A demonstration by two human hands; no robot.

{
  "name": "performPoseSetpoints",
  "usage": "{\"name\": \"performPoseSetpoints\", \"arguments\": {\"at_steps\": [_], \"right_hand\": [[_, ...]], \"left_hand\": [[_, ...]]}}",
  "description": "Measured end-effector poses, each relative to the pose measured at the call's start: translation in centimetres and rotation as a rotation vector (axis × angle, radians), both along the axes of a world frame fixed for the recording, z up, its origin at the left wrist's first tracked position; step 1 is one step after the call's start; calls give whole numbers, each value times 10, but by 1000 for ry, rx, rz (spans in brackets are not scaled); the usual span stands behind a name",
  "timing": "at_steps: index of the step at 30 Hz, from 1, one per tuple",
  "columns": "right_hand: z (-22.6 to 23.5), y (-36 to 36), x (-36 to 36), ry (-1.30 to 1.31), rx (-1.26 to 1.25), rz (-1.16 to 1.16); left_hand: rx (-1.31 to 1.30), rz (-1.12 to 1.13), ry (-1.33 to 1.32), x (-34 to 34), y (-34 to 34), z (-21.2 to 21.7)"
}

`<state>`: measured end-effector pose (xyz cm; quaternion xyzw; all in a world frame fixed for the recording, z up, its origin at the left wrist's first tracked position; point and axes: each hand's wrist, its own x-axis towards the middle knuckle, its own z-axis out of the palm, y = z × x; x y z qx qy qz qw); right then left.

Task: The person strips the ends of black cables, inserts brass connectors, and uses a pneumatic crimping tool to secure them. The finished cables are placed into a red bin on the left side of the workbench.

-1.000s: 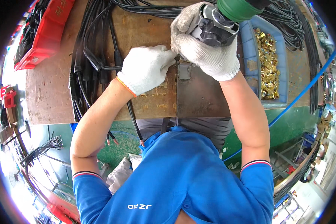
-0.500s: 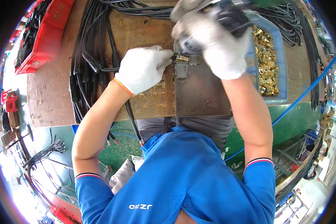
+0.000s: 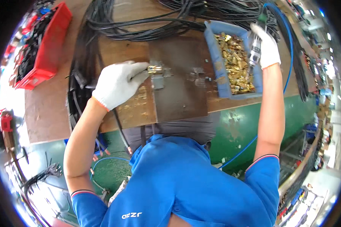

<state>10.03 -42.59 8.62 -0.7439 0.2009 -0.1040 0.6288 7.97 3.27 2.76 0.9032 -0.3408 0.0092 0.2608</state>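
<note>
My left hand [image 3: 117, 84], in a white glove, pinches a small brass fitting [image 3: 154, 69] at a metal fixture [image 3: 158, 77] on the dark steel plate [image 3: 182, 98]. My right hand [image 3: 268, 48], also gloved, grips a pneumatic driver [image 3: 255, 51] with a green top, held over the right side of the blue tray [image 3: 215, 64] full of brass fittings [image 3: 235, 62]. A blue air hose [image 3: 288, 72] runs from the tool down the right side.
Bundles of black cables [image 3: 140, 26] lie across the back of the wooden bench [image 3: 53, 113] and hang off its left part. A red bin [image 3: 45, 53] with dark parts stands at the far left. A second small fixture [image 3: 197, 75] sits on the plate.
My right hand has swung the driver away from the fixture to the right, over the blue tray. My left hand stays at the fixture, holding the brass fitting.
</note>
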Motion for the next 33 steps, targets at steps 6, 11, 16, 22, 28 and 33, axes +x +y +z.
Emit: {"name": "performPoseSetpoints", "arguments": {"at_steps": [6, 11, 16, 22, 28, 33], "right_hand": [[-88, -41, 6, 82, -238, 39], [-80, -31, 10, 206, -560, 119], [-83, -59, 34, 230, -875, 198], [-74, -48, 2, 83, -1169, 25], [-23, 53, -75, -689, -628, 115], [-25, 166, -110, -332, -144, 455]], "left_hand": [[-108, 93, -55, -8, 13, 11], [-58, 187, -152, -26, 20, 10], [-16, 258, -173, -40, 12, 12], [30, 235, -189, -51, 20, 10], [69, 216, -98, -42, 9, 21], [23, 162, -124, -23, 17, 4]]}}
